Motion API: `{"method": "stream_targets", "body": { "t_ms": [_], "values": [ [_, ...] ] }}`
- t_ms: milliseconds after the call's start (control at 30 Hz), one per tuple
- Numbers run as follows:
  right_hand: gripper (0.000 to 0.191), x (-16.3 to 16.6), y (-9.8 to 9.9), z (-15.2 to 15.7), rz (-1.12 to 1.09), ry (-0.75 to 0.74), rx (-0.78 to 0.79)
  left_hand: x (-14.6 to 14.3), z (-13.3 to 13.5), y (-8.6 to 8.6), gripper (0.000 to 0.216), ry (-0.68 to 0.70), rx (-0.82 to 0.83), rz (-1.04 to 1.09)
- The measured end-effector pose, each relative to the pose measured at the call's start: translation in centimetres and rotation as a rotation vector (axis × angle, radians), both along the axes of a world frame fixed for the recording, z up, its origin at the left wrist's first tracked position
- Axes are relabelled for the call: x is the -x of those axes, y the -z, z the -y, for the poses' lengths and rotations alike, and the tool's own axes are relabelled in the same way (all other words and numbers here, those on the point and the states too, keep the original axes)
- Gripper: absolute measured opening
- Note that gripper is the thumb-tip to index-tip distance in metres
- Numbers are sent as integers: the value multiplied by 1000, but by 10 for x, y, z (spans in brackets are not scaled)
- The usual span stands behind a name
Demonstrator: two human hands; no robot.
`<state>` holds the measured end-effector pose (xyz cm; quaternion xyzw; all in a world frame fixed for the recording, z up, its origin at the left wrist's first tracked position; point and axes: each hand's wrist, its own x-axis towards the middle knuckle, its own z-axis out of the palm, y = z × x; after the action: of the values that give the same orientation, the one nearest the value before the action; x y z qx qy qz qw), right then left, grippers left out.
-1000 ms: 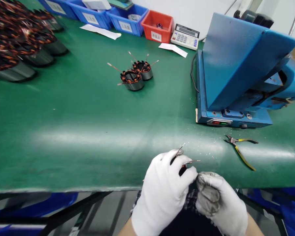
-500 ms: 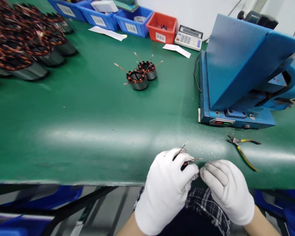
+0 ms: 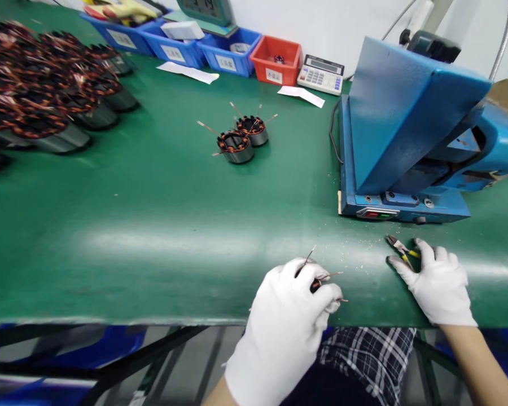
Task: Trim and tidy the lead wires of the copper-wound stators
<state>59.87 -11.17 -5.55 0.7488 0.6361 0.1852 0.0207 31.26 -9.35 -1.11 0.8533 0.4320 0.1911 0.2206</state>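
Observation:
My left hand (image 3: 285, 316), in a white glove, is closed around a small wound stator at the near edge of the green bench; only its thin wire leads (image 3: 322, 270) stick out past my fingers. My right hand (image 3: 438, 282), also gloved, lies on the yellow-handled cutting pliers (image 3: 400, 247) to the right, fingers draped over the handles. The pliers' jaws poke out beyond my fingertips. Whether the fingers have closed on the handles cannot be seen.
A blue bench machine (image 3: 410, 129) stands at the right. Two wound stators (image 3: 241, 140) sit mid-bench, and several more (image 3: 46, 96) crowd the far left. Blue bins (image 3: 186, 45), a red bin (image 3: 277, 59) and a calculator (image 3: 322, 73) line the back edge. Wire clippings lie near my hands.
My right hand left the stator's wire leads and moved right onto the pliers. My left hand kept its hold on the stator in place.

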Motion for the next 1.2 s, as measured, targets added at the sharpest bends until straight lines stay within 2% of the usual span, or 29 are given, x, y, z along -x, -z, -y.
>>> {"method": "stream_targets", "body": {
  "t_ms": [100, 167, 200, 233, 300, 367, 400, 500, 667, 800, 933, 1033, 1133, 1200],
  "values": [
    [50, 17, -5, 7, -231, 171, -139, 0, 0, 0, 29, -32, -9, 35],
    [41, 30, -14, 16, -501, 253, -199, -1, 0, -1, 26, -48, -10, 70],
    [39, 37, -18, 22, -689, 269, -169, -2, 0, -2, 26, -49, -5, 87],
    [38, 46, -21, 29, -915, 271, -85, -2, -1, -3, 25, -48, 4, 101],
    [41, 64, -23, 45, -1380, 274, 184, -2, -2, -5, 25, -50, 21, 117],
    [46, 82, -22, 61, -1653, 353, 432, -2, -2, -5, 25, -57, 28, 114],
    [48, 90, -22, 66, -1711, 388, 486, -2, -2, -5, 25, -60, 28, 110],
    [54, 107, -28, 72, -1718, 416, 552, -2, -2, -5, 27, -59, 25, 95],
    [51, 115, -44, 65, -1571, 328, 572, -2, -2, -6, 28, -63, 56, 57],
    [48, 120, -32, 69, -1519, 307, 494, -4, -2, -6, 28, -60, 57, 54],
    [60, 123, -14, 74, -1622, 493, 319, -3, -3, -5, 25, -53, 20, 33],
    [64, 118, -12, 76, -1747, 553, 185, 4, -3, -8, 22, 32, 12, 61],
    [59, 109, -13, 84, -1804, 536, 213, 10, -1, -16, 18, 131, 7, 83],
    [58, 106, -11, 92, -1825, 542, 253, 8, 2, -18, 25, 110, -47, 34]
  ]
}}
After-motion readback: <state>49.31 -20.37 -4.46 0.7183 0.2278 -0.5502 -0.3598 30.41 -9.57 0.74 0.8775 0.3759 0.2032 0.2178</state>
